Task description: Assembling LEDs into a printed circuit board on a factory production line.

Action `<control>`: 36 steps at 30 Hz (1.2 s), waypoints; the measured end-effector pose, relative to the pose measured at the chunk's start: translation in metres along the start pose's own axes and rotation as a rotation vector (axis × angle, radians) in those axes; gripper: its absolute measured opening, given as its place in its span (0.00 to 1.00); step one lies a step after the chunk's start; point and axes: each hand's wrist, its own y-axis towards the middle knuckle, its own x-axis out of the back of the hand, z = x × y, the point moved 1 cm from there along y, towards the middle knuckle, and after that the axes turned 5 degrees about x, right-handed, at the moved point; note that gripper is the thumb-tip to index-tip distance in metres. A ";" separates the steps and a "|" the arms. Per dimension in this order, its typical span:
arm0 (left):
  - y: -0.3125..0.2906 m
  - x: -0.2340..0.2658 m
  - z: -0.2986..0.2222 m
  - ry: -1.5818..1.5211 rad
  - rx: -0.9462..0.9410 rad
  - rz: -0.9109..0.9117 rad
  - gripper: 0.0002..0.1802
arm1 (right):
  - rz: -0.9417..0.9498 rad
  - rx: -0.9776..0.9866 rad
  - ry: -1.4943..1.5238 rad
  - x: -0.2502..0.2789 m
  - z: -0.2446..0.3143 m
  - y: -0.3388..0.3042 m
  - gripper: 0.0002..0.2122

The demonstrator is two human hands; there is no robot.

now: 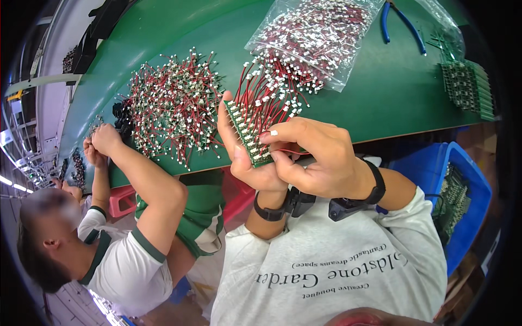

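Note:
My left hand (pixel 251 173) holds a narrow green circuit board (pixel 246 133), its fingers behind the left edge and its thumb near the lower end. A row of white connectors lines the board, and several red wires with white plugs fan out from it over the bench. Thumb and forefinger of my right hand (pixel 322 157) are closed at the board's right side, on a red wire lead (pixel 293 152). A small white plug (pixel 273 132) shows by the right forefinger. The fingertips partly hide where the wire meets the board.
A heap of red-wired small boards (pixel 174 106) lies left on the green bench (pixel 391 98). Beyond my hands is a clear bag of wire leads (pixel 321 38). Blue-handled pliers (pixel 403 24) and stacked circuit boards (pixel 465 87) lie right. A blue bin (pixel 473 179) holds boards. A co-worker (pixel 130 266) works at left.

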 end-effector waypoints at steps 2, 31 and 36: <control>0.000 0.000 0.002 -0.030 -0.006 0.006 0.47 | 0.008 -0.020 0.008 0.001 0.000 -0.003 0.14; 0.006 0.014 -0.004 0.018 -0.092 -0.050 0.48 | 0.092 0.129 -0.072 0.019 0.009 0.012 0.20; 0.021 0.058 -0.018 -0.332 -0.070 -0.068 0.40 | 0.035 0.207 -0.484 0.058 -0.017 0.031 0.12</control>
